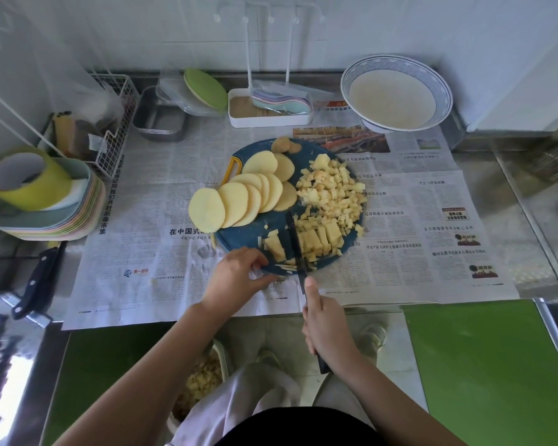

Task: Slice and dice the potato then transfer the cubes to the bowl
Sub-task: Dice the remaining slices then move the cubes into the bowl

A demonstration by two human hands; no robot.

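A round blue cutting board [273, 225] lies on newspaper. Several potato slices [239, 196] fan across its left half, one hanging over the edge. A heap of potato cubes [332, 188] covers its right half. At the near edge lie potato strips [319, 239], and a black knife [298, 249] stands blade-down among them. My right hand [326, 326] grips the knife handle, thumb along the top. My left hand [239, 278] rests at the board's near edge with curled fingertips on the strips left of the blade. A blue-rimmed white bowl [397, 91] stands at the back right.
A stack of pastel plates with a yellow cup [42, 194] sits at the left, a second black-handled knife [37, 281] near it. A wire rack [110, 136], metal tray [160, 117] and white rack tray [269, 111] line the back. A bin of potato bits [200, 381] is below the counter.
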